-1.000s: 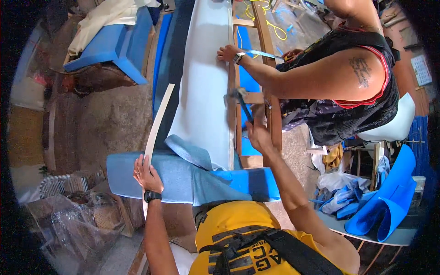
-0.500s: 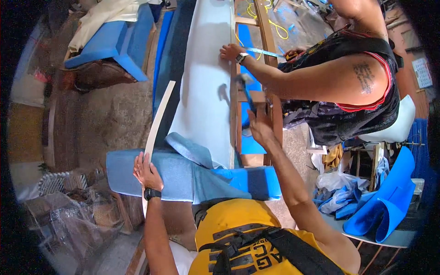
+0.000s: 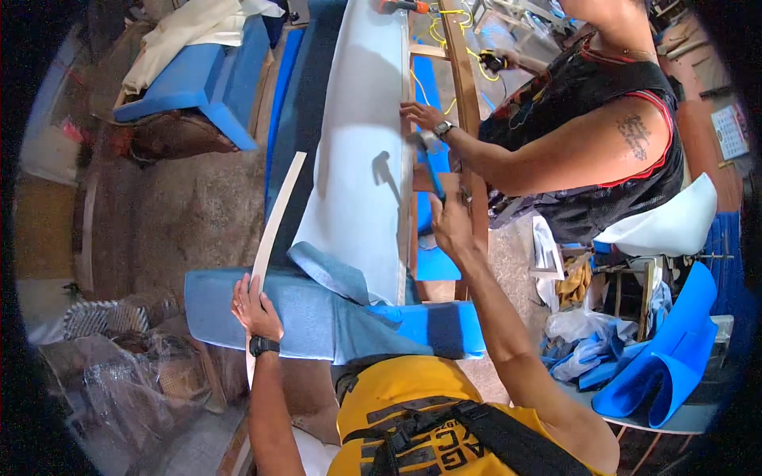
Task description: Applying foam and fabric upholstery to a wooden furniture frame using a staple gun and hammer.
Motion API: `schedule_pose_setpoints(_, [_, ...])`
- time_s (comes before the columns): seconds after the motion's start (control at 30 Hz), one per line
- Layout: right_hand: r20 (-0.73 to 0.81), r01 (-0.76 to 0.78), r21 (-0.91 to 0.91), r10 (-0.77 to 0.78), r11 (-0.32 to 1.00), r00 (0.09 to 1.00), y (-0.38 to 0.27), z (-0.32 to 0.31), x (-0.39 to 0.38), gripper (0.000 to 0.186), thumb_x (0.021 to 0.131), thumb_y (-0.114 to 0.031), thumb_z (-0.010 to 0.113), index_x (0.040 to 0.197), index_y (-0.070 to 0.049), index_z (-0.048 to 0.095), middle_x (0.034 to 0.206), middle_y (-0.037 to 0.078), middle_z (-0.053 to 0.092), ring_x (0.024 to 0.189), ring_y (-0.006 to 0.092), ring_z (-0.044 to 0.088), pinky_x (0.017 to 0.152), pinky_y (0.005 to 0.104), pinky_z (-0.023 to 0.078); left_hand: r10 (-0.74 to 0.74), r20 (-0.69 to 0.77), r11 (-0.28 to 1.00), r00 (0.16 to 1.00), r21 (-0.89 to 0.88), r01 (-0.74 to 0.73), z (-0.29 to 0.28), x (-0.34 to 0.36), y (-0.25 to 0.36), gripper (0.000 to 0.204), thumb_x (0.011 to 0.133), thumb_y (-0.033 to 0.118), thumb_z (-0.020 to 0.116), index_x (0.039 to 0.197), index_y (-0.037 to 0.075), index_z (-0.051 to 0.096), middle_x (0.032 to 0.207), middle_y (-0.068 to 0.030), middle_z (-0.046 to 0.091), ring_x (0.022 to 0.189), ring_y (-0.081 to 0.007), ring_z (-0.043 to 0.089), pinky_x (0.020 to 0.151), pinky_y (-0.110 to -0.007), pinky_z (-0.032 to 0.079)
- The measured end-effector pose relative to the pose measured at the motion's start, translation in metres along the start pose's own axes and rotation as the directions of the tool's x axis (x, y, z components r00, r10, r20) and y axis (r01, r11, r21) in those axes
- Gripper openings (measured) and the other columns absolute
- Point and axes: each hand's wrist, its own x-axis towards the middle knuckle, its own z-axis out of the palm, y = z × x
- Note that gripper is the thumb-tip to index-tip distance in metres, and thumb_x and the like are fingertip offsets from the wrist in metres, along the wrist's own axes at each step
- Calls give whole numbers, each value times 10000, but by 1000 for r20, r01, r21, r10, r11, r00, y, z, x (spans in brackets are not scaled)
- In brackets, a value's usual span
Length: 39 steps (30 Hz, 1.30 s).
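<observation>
My right hand [image 3: 453, 226] is wrapped round the blue handle of a hammer [image 3: 432, 166], raised over the open wooden frame [image 3: 475, 111]. A long, pale, slightly curved strip [image 3: 279, 206] runs under my left hand [image 3: 255, 308], whose fingers are closed over it. That hand lies on the blue-grey padded end piece [image 3: 214, 305]. Ahead stretches a long panel covered in light fabric [image 3: 349, 151], with a wooden rail along its right edge. A loose flap of blue-grey fabric [image 3: 329, 266] is folded at its near corner.
At the right a co-worker [image 3: 587, 151] leans in, one hand [image 3: 427, 117] by the rail, the other on a tape measure [image 3: 494, 59]. A drill [image 3: 403, 6] lies at the panel's far end. Blue foam [image 3: 667, 357] sits lower right; a blue foam-covered piece [image 3: 178, 79] stands upper left.
The co-worker's tape measure has moved up and away, its blade no longer stretched across the frame. Their other hand has shifted nearer my hammer. A drill has come into view. My left hand stays put.
</observation>
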Motion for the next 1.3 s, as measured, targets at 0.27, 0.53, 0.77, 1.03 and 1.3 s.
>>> schedule_pose_setpoints(0.27, [272, -317, 89, 283, 944, 920, -4, 13, 25, 354, 976, -358, 528, 1039, -10, 533, 1019, 360, 589, 879, 552, 577, 765, 582, 474, 9, 2, 1000, 1000, 9, -9, -1, 1, 3, 403, 909, 109, 494, 1304, 85, 572, 1421, -86, 484, 1332, -330, 408, 1107, -517, 265])
schedule_pose_setpoints(0.53, [19, -260, 457, 283, 851, 959, 4, 10, 26, 379, 985, -367, 499, 1073, 1, 527, 904, 308, 625, 875, 506, 598, 721, 571, 457, 3, 6, 1000, 1000, 4, -3, 0, 1, 1, 411, 900, 96, 501, 1304, 88, 572, 1425, -82, 477, 1341, -321, 398, 1104, -519, 270])
schedule_pose_setpoints(0.77, [284, -401, 164, 346, 901, 894, 8, 5, 34, 382, 982, -358, 515, 1030, 21, 528, 816, 316, 629, 800, 478, 629, 664, 564, 458, -11, -1, 1000, 1000, 8, 11, 2, 2, 0, 420, 893, 84, 513, 1308, 97, 574, 1420, -71, 484, 1351, -314, 395, 1092, -521, 287])
schedule_pose_setpoints(1.03, [262, -371, 198, 316, 907, 912, -1, 10, 2, 373, 977, -379, 509, 974, -6, 502, 818, 331, 619, 798, 515, 608, 676, 598, 461, 9, -12, 1000, 1000, 14, -9, 6, -1, -4, 408, 908, 120, 502, 1309, 122, 578, 1428, -70, 489, 1354, -307, 398, 1098, -511, 283])
schedule_pose_setpoints(1.3, [199, -329, 247, 285, 911, 938, 6, 1, -48, 332, 989, -330, 508, 1026, -1, 496, 763, 298, 618, 747, 497, 608, 647, 559, 454, 7, -11, 1000, 1000, -13, -7, 4, -1, -3, 387, 928, 140, 479, 1300, 108, 581, 1425, -87, 487, 1357, -310, 391, 1112, -499, 263])
